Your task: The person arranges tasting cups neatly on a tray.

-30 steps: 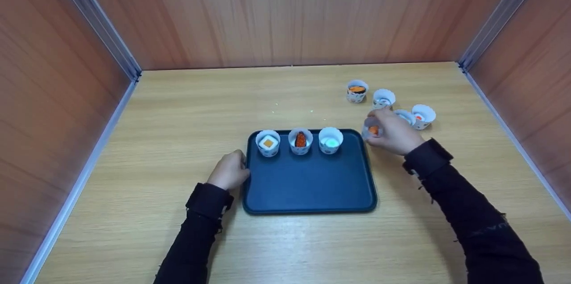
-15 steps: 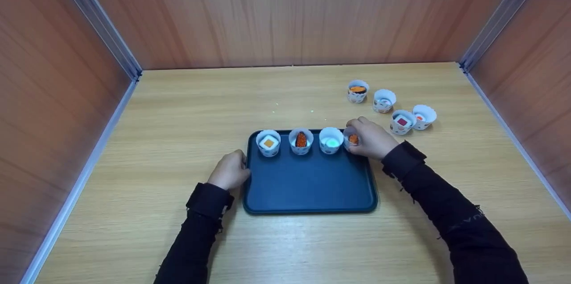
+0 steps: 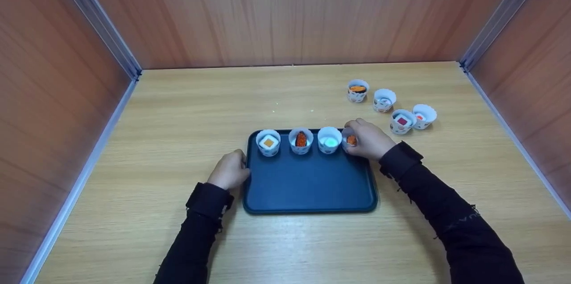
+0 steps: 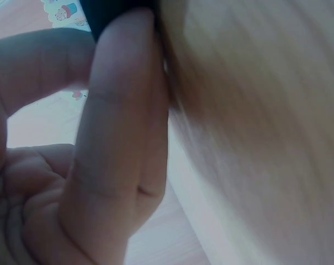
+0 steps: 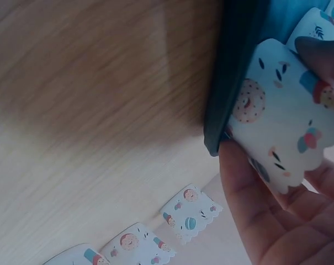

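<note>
Where a second ago my right hand (image 3: 371, 139) held the donut-printed paper cup (image 5: 291, 110) off the tray's right side, it now has that cup inside the far right corner of the dark blue serving tray (image 3: 310, 190), thumb and fingers closed round its wall. An orange piece (image 3: 351, 140) shows in it; whether its base rests on the tray floor I cannot tell. In the last half second I have nudged it a little left, and the pale-green-filled cup (image 3: 328, 148) beside it has shifted slightly too. By my judgement that makes a far-edge row of four, with the white-square cup (image 3: 269, 152) and the roe-topped cup (image 3: 300, 150) further left. My left hand (image 3: 228, 171) pinches the tray's left rim, as it did before.

Four cups stand on the light wood-grain tabletop (image 3: 178, 105) beyond the tray's far right corner: the orange-and-black one (image 3: 356, 97), the whitish one (image 3: 382, 106), the dark-red-centred one (image 3: 400, 129) and, just beside that, the red-dotted one (image 3: 424, 124). Small pale specks (image 3: 276, 104) dot the surface. Reddish wood-grain panels (image 3: 267, 16) wall me in, grey metal strips (image 3: 96, 25) at the corners.
</note>
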Demonstrator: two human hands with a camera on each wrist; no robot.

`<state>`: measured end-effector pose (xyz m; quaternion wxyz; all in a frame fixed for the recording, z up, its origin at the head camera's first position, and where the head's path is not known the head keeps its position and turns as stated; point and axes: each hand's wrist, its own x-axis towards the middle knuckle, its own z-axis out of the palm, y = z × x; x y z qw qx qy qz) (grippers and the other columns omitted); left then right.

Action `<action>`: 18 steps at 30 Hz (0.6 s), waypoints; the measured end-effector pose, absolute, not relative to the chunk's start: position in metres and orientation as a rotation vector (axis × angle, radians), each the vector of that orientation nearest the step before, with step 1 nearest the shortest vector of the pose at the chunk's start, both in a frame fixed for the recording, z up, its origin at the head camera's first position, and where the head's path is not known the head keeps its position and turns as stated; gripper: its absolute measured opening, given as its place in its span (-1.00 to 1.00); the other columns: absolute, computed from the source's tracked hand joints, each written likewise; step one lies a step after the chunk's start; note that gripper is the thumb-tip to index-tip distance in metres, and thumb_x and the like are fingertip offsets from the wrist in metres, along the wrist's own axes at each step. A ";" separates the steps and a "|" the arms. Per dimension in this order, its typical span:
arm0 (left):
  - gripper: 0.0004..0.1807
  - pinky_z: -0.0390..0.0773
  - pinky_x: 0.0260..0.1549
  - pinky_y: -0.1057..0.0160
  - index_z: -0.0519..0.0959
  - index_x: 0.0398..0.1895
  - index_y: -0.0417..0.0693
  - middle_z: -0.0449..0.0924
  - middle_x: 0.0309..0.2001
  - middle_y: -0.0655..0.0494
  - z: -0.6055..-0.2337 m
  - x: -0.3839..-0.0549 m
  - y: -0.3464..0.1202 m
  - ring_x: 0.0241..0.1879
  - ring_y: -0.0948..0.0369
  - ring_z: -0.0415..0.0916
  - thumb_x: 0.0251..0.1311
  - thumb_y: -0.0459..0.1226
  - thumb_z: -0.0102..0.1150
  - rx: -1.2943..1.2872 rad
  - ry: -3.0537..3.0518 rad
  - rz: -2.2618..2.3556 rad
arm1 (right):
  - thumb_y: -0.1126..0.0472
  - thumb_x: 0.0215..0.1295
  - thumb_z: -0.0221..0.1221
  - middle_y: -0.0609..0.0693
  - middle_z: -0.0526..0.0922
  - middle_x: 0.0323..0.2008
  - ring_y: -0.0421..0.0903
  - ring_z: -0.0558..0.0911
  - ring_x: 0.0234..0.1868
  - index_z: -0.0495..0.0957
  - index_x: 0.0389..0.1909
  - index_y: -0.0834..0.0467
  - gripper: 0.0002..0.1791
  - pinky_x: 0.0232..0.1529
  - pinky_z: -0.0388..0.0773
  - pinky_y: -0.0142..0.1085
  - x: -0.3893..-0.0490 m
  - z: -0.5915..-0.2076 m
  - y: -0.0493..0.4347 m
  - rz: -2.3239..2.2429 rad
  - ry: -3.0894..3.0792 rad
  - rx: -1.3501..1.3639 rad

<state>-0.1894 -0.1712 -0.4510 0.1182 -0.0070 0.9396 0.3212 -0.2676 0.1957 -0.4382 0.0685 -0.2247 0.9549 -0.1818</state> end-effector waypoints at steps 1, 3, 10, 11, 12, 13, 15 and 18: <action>-0.85 0.34 -0.52 0.30 0.45 -0.22 -0.28 0.41 -0.46 0.04 -0.451 -0.189 -0.171 -0.50 0.15 0.38 0.13 -0.43 0.10 -0.028 2.743 0.943 | 0.12 0.12 0.30 0.25 0.52 0.04 0.09 0.52 -0.12 0.39 0.21 0.32 -0.35 0.01 0.54 -0.04 -0.268 -0.438 0.195 -0.547 2.876 -0.676; -0.84 0.33 -0.53 0.30 0.46 -0.21 -0.28 0.41 -0.47 0.04 -0.451 -0.190 -0.171 -0.51 0.16 0.38 0.14 -0.43 0.09 -0.034 2.738 0.949 | 0.11 0.11 0.31 0.25 0.52 0.05 0.09 0.52 -0.11 0.38 0.22 0.32 -0.33 0.03 0.54 -0.03 -0.268 -0.439 0.195 -0.542 2.876 -0.670; -0.80 0.34 -0.54 0.31 0.46 -0.16 -0.32 0.44 -0.46 0.03 -0.451 -0.189 -0.172 -0.51 0.16 0.39 0.14 -0.43 0.08 -0.016 2.755 0.939 | 0.09 0.08 0.37 0.30 0.48 0.11 0.15 0.52 -0.01 0.32 0.29 0.33 -0.21 0.11 0.49 0.03 -0.267 -0.439 0.197 -0.549 2.867 -0.687; -0.80 0.34 -0.54 0.31 0.47 -0.16 -0.32 0.44 -0.45 0.03 -0.451 -0.189 -0.172 -0.51 0.16 0.39 0.13 -0.43 0.08 -0.015 2.757 0.937 | 0.08 0.07 0.38 0.30 0.48 0.12 0.16 0.52 0.01 0.32 0.30 0.33 -0.19 0.12 0.48 0.04 -0.267 -0.440 0.197 -0.551 2.865 -0.689; -0.80 0.34 -0.54 0.31 0.47 -0.16 -0.31 0.45 -0.45 0.04 -0.451 -0.189 -0.171 -0.51 0.16 0.39 0.13 -0.43 0.09 -0.020 2.756 0.939 | 0.06 0.07 0.39 0.29 0.47 0.13 0.16 0.52 0.02 0.31 0.31 0.31 -0.18 0.13 0.48 0.03 -0.267 -0.440 0.197 -0.556 2.863 -0.686; -0.80 0.34 -0.54 0.31 0.47 -0.16 -0.30 0.45 -0.45 0.04 -0.451 -0.189 -0.171 -0.51 0.17 0.39 0.13 -0.43 0.09 -0.025 2.754 0.939 | 0.04 0.07 0.39 0.28 0.47 0.14 0.15 0.52 0.04 0.31 0.32 0.30 -0.16 0.13 0.48 0.03 -0.266 -0.440 0.198 -0.559 2.862 -0.685; -0.80 0.34 -0.54 0.31 0.47 -0.16 -0.30 0.44 -0.46 0.04 -0.451 -0.189 -0.171 -0.51 0.17 0.39 0.13 -0.43 0.09 -0.023 2.754 0.941 | -0.02 0.08 0.39 0.27 0.47 0.15 0.15 0.52 0.06 0.31 0.33 0.28 -0.15 0.13 0.48 0.04 -0.266 -0.440 0.199 -0.568 2.859 -0.693; -0.80 0.34 -0.55 0.31 0.46 -0.16 -0.31 0.43 -0.47 0.04 -0.451 -0.189 -0.171 -0.52 0.17 0.38 0.13 -0.43 0.09 -0.019 2.754 0.940 | -0.14 0.10 0.36 0.24 0.46 0.20 0.13 0.51 0.08 0.30 0.36 0.22 -0.11 0.14 0.48 0.05 -0.265 -0.438 0.202 -0.593 2.853 -0.686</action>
